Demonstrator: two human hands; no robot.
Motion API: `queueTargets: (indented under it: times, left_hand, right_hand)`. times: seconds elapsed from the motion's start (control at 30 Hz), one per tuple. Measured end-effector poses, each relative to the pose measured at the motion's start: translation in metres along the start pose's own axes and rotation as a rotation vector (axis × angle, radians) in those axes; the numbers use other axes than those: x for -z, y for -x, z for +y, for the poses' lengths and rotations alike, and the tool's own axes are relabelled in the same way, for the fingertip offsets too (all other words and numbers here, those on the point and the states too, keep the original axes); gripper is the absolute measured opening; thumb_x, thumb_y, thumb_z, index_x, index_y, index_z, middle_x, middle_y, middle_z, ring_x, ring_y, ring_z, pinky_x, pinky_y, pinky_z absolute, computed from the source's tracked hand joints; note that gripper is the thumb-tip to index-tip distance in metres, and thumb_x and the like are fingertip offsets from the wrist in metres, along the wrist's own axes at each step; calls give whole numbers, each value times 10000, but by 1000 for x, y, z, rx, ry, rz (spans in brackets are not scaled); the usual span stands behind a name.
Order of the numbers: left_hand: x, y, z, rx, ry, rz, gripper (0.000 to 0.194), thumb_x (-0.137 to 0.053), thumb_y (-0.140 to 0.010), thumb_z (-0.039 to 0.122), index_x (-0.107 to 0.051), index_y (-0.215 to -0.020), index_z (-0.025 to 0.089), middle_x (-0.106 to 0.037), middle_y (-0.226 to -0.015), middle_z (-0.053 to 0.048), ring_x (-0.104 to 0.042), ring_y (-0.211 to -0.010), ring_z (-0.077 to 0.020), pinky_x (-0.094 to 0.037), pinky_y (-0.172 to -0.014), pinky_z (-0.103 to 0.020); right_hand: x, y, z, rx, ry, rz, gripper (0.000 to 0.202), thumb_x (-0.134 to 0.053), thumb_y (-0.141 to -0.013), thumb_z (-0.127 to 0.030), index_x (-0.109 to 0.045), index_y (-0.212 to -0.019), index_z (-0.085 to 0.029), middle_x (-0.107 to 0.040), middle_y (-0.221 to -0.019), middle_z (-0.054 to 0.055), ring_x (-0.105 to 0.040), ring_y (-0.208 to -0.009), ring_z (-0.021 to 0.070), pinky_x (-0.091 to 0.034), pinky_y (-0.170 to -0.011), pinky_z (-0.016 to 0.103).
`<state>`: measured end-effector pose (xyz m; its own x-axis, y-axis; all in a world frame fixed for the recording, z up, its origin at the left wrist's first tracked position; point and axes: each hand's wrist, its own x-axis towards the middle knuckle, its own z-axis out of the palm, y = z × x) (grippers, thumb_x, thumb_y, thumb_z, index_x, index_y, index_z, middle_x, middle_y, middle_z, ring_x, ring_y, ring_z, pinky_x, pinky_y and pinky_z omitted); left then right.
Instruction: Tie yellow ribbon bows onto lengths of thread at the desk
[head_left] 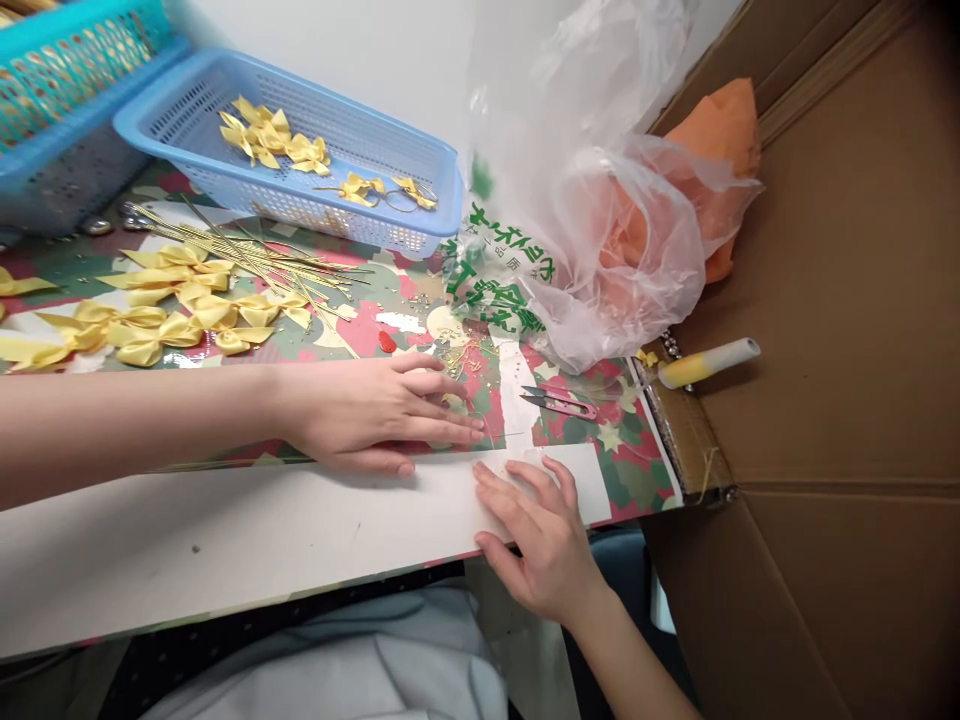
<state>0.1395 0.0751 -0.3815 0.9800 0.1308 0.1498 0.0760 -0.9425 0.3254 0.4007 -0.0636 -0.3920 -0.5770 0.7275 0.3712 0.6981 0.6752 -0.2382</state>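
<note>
My left hand (375, 410) lies palm down with its fingers spread, across the patterned table cover (337, 340) and the upper edge of a white strip (247, 530). A thin thread or wire shows by its fingertips. Over the strip's right part, my right hand (536, 530) rests its spread fingertips on the surface. Neither hand visibly holds anything. Just beyond the fingers are pink-handled snips (559, 402), and a small red piece (386, 342) sits above my left hand. Yellow bows (161, 330) and gold wires (262, 255) lie at the left.
A blue basket (300, 200) holding more yellow bows stands at the back, with a turquoise basket (75, 90) at its left. A plastic bag (615, 270) and orange material (716, 140) are at the back right. Cardboard (832, 330) walls the right side, near a yellow-and-white tube (709, 363).
</note>
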Motion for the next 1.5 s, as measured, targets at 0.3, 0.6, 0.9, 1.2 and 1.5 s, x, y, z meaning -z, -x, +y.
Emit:
queueTargets:
  times: [0.3,0.6,0.9,1.2,1.5]
  left_hand:
    - [11,-1,-6,49,18,-67,569,-442,-974,343,-345,-1533,379,-563,-1448,-5,-452,-1352,-285,-175,-1170,-421]
    - [6,4,-4,63,25,-60,523,-438,-978,351,-427,-1501,339,-531,-1474,-21,-417,-1397,-268,-154,-1195,-409]
    - [17,2,-6,72,34,-76,475,-479,-941,339,-552,-1410,356,-558,-1447,-4,-432,-1389,-278,-138,-1211,-425]
    - [-1,-7,26,-27,41,45,550,-502,-932,371,-474,-1477,302,-481,-1511,-47,-458,-1361,-289,-253,-1160,-409]
    - [2,17,18,54,-2,-25,725,-565,-867,479,-385,-1528,243,-415,-1554,-98,-408,-1392,-350,-232,-1156,-457]
  right_hand:
    - [10,2,-2,10,-38,72,220,-489,-977,-233,-596,-1163,-186,-699,-1219,22,-550,-1128,227,-277,-1100,427]
    - [-5,-2,-12,-20,29,32,283,-470,-982,-261,-581,-1220,-156,-656,-1301,52,-530,-1180,244,-243,-1115,440]
    - [9,19,-5,56,8,30,237,-479,-958,-213,-616,-1150,-185,-711,-1195,25,-560,-1117,219,-267,-1098,414]
    - [5,9,-13,-22,-29,120,273,-497,-919,-201,-584,-1178,-193,-688,-1237,55,-557,-1129,237,-313,-1064,438]
    - [-1,13,-15,-21,-70,56,238,-479,-952,-226,-594,-1155,-182,-708,-1201,32,-561,-1119,222,-257,-1094,417]
